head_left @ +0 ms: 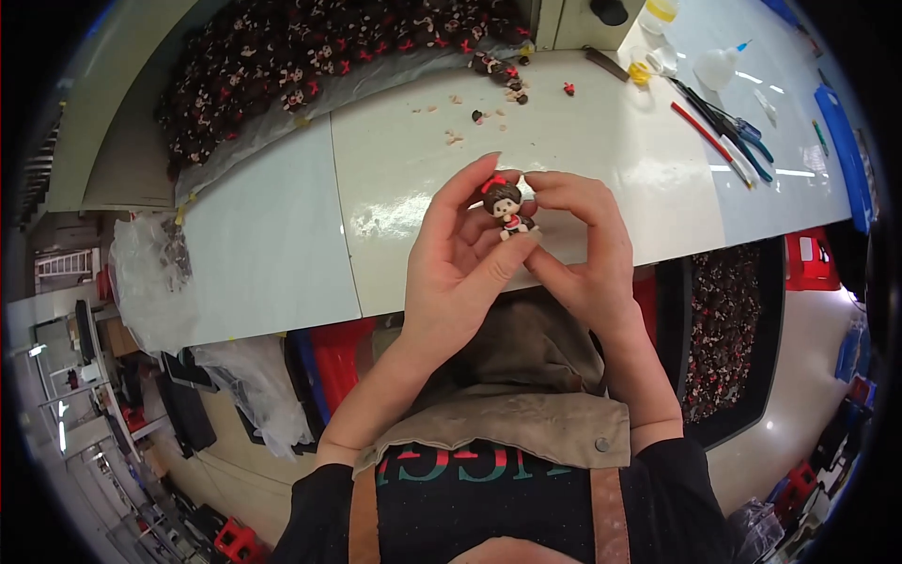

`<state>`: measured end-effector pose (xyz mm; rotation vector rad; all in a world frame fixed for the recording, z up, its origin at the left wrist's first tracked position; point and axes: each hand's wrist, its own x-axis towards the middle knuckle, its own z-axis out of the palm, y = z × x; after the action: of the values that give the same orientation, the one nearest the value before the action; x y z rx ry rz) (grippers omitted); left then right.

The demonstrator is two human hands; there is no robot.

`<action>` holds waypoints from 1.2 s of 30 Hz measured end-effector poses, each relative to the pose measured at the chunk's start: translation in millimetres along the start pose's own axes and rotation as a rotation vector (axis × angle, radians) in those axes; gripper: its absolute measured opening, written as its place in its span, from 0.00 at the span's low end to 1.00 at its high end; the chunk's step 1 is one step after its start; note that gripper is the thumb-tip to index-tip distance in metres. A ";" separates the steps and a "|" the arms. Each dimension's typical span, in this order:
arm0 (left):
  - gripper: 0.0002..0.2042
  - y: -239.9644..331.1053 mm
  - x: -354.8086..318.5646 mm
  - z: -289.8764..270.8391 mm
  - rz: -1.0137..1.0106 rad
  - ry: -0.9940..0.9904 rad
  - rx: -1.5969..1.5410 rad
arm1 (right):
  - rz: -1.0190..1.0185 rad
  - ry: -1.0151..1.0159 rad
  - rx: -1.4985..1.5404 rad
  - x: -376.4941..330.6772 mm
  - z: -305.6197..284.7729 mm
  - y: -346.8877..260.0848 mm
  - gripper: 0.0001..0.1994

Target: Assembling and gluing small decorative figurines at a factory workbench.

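A small doll figurine (506, 209) with brown hair, a red bow and a red outfit is held up over the white table (395, 179). My left hand (460, 268) grips it from the left and below, thumb under it. My right hand (584, 246) pinches it from the right, fingertips at its head and bow. Both hands are raised above the table's near edge, in front of my apron.
A large heap of similar dark figurines (310, 66) lies on plastic sheeting at the back left. Loose small parts (489, 108) are scattered beyond my hands. A white squeeze bottle (719, 66), scissors and pliers (728, 127) lie at the back right. A dark tray of figurines (723, 329) sits at lower right.
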<state>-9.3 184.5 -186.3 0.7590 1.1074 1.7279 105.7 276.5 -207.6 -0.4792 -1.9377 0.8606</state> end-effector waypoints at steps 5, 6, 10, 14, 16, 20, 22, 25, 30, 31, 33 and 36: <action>0.29 -4.4 3.3 -5.2 0.058 -0.042 0.162 | 0.006 -0.006 -0.032 -1.8 -0.4 5.2 0.17; 0.29 -5.6 4.6 -5.3 0.058 -0.036 0.163 | -0.002 -0.017 -0.041 -1.1 -0.7 6.6 0.16; 0.29 -10.2 9.2 -8.4 0.057 -0.047 0.170 | 0.007 -0.023 -0.047 -0.8 -0.1 13.2 0.16; 0.28 -15.3 9.2 -12.8 0.056 -0.066 0.166 | -0.004 -0.039 -0.069 -2.3 1.8 16.8 0.16; 0.28 -15.5 5.7 -13.8 0.057 -0.062 0.173 | 0.004 -0.042 -0.066 -5.1 2.6 15.6 0.16; 0.28 -13.1 1.7 -12.1 0.067 -0.063 0.155 | -0.002 -0.023 -0.073 -8.2 2.6 11.9 0.15; 0.28 -10.9 0.1 -12.9 0.050 -0.072 0.128 | 0.004 0.000 -0.068 -7.7 2.4 9.4 0.15; 0.28 -6.6 -3.3 -13.9 0.040 -0.081 0.084 | -0.020 0.027 -0.062 -5.5 1.5 3.4 0.14; 0.28 -2.4 -3.6 -12.0 0.027 -0.094 0.067 | -0.040 -0.028 -0.051 -5.3 -5.1 1.5 0.16; 0.28 -2.2 -3.5 -12.0 0.027 -0.102 0.066 | -0.038 -0.028 -0.048 -5.3 -5.3 1.4 0.16; 0.29 -1.2 -4.0 -10.7 0.024 -0.109 0.067 | -0.067 -0.013 -0.040 -4.9 -5.9 1.8 0.16; 0.29 1.8 -3.9 -6.3 -0.016 -0.093 0.058 | -0.066 0.049 -0.030 -2.2 -6.0 -0.2 0.14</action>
<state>-13.8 178.4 -187.3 0.8561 1.1009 1.6365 112.0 277.1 -206.8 -0.4477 -1.9136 0.7715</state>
